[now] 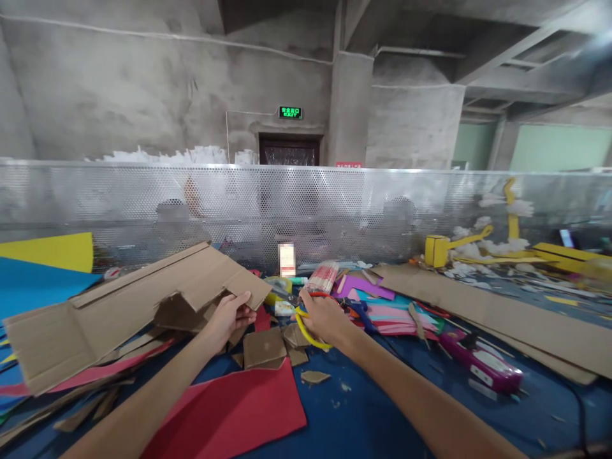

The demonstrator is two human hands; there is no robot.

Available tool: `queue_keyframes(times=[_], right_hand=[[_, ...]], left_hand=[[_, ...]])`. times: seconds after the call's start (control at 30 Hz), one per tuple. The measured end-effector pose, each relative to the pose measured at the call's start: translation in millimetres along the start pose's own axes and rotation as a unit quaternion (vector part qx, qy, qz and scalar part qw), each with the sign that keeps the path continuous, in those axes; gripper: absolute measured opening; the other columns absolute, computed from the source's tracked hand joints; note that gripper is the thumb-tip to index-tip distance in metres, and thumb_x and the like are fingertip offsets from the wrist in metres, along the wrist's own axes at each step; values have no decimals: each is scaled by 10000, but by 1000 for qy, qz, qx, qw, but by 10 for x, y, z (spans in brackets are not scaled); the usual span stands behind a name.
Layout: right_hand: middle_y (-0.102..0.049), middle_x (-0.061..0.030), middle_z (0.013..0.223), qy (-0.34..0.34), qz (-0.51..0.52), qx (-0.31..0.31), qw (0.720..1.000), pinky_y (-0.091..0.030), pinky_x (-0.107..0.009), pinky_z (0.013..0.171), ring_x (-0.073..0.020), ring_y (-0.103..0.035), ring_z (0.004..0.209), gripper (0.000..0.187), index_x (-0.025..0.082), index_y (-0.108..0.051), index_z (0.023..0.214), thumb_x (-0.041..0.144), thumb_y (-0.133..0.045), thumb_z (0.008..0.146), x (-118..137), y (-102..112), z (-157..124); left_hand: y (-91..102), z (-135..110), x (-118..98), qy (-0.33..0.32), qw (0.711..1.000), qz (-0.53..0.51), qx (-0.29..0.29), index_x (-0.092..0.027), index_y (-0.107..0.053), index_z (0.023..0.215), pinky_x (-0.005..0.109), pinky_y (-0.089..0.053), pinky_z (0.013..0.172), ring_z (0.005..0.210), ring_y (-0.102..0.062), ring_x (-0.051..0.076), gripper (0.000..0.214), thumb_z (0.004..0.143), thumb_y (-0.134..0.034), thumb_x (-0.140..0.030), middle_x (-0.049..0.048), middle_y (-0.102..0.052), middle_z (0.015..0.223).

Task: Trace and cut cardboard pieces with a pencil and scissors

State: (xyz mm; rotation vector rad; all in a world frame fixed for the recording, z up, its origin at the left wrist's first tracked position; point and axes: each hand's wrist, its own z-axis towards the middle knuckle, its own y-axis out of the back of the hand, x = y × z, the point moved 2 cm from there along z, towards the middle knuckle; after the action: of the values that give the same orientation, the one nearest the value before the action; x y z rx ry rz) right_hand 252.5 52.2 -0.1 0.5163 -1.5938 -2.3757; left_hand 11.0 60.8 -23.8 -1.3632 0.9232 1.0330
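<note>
My left hand (233, 320) pinches the right end of a large piece of brown cardboard (138, 306), thumb on top and fingers below. The cardboard slants across the left side and has a ragged notch in its lower edge. In my right hand (319, 317) is a pair of scissors (306, 325) with yellow and red handles. The blades point left, toward the cardboard's right corner; whether they touch it I cannot tell. Below the hands lie a small cardboard square (264, 349) and a red sheet (234, 414).
A perforated metal screen (229, 204) closes off the back of the blue table (354, 421). To the right lie a purple hot-glue-gun-like tool (480, 360), colored foam sheets (396, 319) and a long cardboard strip (497, 312). Yellow and blue sheets (48, 280) stand at the left.
</note>
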Motion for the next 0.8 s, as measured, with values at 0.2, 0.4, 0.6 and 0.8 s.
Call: queue_keyframes(times=[0.2, 0.4, 0.6, 0.8], right_hand=[[-721, -144, 897, -33, 63, -19, 997, -451, -343, 722, -333, -705, 876, 594, 161, -480, 1192, 641, -550, 850, 3, 20, -15], [-717, -136, 851, -48, 74, -18, 996, -447, -349, 694, -341, -707, 837, 666, 158, -467, 1194, 685, -572, 800, 33, 14, -36], [-724, -154, 938, -40, 59, -23, 997, -451, -363, 765, -338, -696, 915, 560, 163, -519, 1146, 657, -477, 885, 58, -9, -10], [-730, -153, 896, -19, 20, -13, 1000, -461, -348, 714, -341, -706, 859, 581, 150, -534, 1145, 668, -418, 909, 38, 11, 32]], left_hand=[[-32, -43, 49, -18, 999, 12, 25, -155, -529, 690, 245, -564, 536, 498, -605, 122, 257, 786, -726, -289, -27, -544, 540], [-79, -87, 95, -18, 999, 7, 40, -161, -522, 674, 232, -538, 521, 485, -571, 109, 309, 737, -765, -342, -41, -523, 531], [-84, -92, 95, -23, 999, 1, 43, -163, -524, 685, 248, -549, 547, 506, -587, 118, 300, 736, -757, -344, -41, -523, 543], [-97, -75, 81, -21, 999, 4, 48, -170, -513, 694, 248, -534, 511, 476, -593, 132, 286, 763, -718, -356, -39, -525, 532]])
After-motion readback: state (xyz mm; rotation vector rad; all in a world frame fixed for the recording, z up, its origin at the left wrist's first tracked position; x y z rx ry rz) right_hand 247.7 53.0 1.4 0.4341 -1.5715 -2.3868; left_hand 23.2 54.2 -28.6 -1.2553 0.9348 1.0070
